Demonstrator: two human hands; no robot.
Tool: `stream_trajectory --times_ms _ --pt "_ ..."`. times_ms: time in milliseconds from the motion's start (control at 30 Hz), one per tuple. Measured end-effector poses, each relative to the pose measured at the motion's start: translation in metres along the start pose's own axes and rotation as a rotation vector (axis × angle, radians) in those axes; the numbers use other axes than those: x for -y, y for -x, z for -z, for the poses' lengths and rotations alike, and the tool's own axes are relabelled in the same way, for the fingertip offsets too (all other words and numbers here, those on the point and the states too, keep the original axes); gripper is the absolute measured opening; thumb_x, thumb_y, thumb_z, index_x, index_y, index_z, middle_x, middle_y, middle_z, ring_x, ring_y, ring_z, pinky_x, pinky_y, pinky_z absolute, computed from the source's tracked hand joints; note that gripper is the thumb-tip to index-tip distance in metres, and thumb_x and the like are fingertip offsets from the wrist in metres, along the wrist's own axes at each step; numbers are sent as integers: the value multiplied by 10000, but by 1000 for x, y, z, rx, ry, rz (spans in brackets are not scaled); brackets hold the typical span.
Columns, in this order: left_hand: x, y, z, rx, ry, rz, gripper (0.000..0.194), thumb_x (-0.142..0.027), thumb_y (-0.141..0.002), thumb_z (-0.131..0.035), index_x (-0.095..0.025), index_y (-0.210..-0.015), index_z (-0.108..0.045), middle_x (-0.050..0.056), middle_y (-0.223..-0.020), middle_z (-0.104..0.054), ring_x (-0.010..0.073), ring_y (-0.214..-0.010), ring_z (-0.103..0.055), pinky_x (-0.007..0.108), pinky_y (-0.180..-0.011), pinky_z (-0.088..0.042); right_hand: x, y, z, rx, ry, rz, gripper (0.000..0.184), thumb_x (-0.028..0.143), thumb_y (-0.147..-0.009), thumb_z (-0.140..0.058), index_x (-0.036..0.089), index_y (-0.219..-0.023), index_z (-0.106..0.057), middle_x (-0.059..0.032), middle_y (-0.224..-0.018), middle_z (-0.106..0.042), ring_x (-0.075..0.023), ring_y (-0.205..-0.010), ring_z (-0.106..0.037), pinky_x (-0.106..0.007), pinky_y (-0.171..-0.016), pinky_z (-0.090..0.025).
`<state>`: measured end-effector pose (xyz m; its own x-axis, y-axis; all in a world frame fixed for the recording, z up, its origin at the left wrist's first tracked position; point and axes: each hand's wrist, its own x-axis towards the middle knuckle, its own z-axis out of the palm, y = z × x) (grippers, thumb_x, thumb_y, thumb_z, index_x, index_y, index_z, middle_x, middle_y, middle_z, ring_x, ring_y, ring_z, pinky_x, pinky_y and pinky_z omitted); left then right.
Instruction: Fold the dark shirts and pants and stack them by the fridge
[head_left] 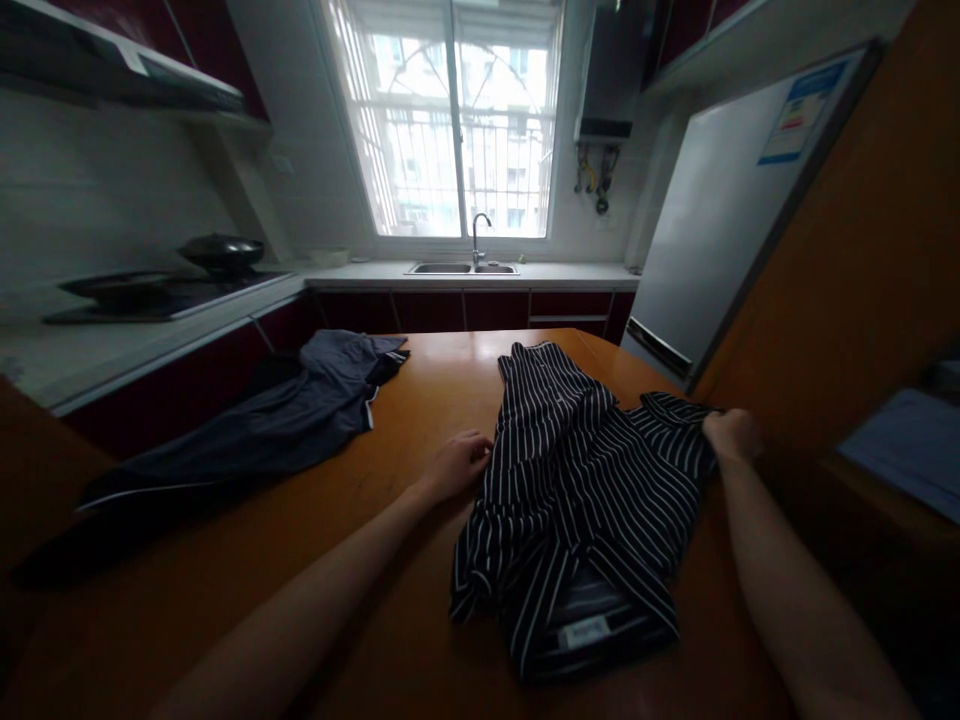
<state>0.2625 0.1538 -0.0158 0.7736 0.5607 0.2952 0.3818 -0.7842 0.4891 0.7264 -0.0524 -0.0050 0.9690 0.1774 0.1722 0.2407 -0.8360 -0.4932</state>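
A black shirt (pixel 600 450) with white stripes lies spread and creased on the wooden table (pixel 435 375), its collar and white label toward me. At the far right, my right hand (pixel 735 435) is closed on the end of one sleeve, drawn out to the side. My left hand (pixel 456 466) rests on the tabletop against the shirt's left edge. Its fingers are loosely bent and apart, with no cloth visibly gripped. Left of that hand lies a dark grey-blue garment (pixel 300 410) with white trim, stretched along the table's left side.
Beyond the table runs a white counter (pixel 360 272) with a sink (pixel 450 268) and tap (pixel 476 235) under a window. A stove (pixel 180 295) with pans stands at left. On the right are a fridge (pixel 720 200) and an orange-brown panel (pixel 840 260).
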Motion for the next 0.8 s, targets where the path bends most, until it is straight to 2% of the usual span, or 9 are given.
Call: stream_trajectory --times_ms 100,200,267,367,467,533,633,733,800 --pt "-2 -1 1 9 5 -13 169 -221 -881 -557 -190 -927 -716 42 -840 -622 185 -803 -573 282 -741 -440 9 4 3 -22 -12 91 505 219 -822 -542 106 -1308 -619 -275 -1267 -599 -409 -1200 -562 -533 -949 -472" --pt "-3 -1 2 16 17 -23 188 -232 -882 -553 -188 -943 -725 43 -837 -614 184 -791 -561 289 -741 -438 34 23 2 3 -77 432 478 153 -837 -489 94 -1292 -621 -236 -1301 -591 -351 -1240 -526 -493 -1055 -391" --pt "-3 -1 3 32 29 -41 209 -235 -886 -551 -193 -979 -733 41 -838 -610 183 -794 -557 292 -756 -439 54 43 -1 141 -139 669 419 126 -870 -433 81 -1219 -659 -196 -1213 -652 -283 -1152 -587 -407 -1038 -413" --pt "-2 -2 3 70 23 -69 226 -202 -872 -558 -207 -1000 -745 41 -855 -620 191 -839 -561 302 -803 -438 80 79 -10 302 -174 861 280 202 -900 -519 174 -1094 -720 -82 -1124 -707 -194 -1048 -632 -276 -973 -445" --pt "-3 -1 2 111 -17 -124 197 -170 -851 -573 -213 -914 -755 54 -910 -646 212 -918 -560 323 -862 -426 93 113 -15 420 -218 1031 216 286 -915 -579 195 -1051 -719 -66 -1081 -701 -188 -1005 -632 -279 -933 -458" --pt "-8 0 1 115 -40 -142 178 -176 -854 -572 -206 -843 -747 61 -914 -645 218 -922 -559 331 -877 -425 97 131 -14 468 -248 1111 242 347 -944 -557 186 -1056 -699 -71 -1034 -683 -188 -937 -629 -290 -868 -471" --pt "-17 3 2 139 1 -101 187 -194 -859 -561 -199 -813 -742 66 -892 -643 216 -890 -570 329 -878 -440 97 146 -12 566 -190 1145 253 416 -938 -577 198 -1024 -671 -38 -917 -666 -170 -796 -609 -269 -719 -455" --pt "-26 6 8 217 96 -63 180 -202 -830 -583 -206 -873 -758 70 -962 -675 230 -954 -589 324 -905 -448 96 150 -13 660 -37 1155 160 355 -881 -659 206 -938 -650 -16 -861 -667 -159 -743 -592 -247 -645 -411" --pt "-30 9 13 280 137 -30 184 -211 -781 -632 -206 -911 -762 65 -987 -692 237 -962 -599 316 -889 -456 95 149 -14 672 34 1159 79 281 -876 -649 206 -897 -641 -19 -867 -676 -154 -746 -592 -240 -639 -393"
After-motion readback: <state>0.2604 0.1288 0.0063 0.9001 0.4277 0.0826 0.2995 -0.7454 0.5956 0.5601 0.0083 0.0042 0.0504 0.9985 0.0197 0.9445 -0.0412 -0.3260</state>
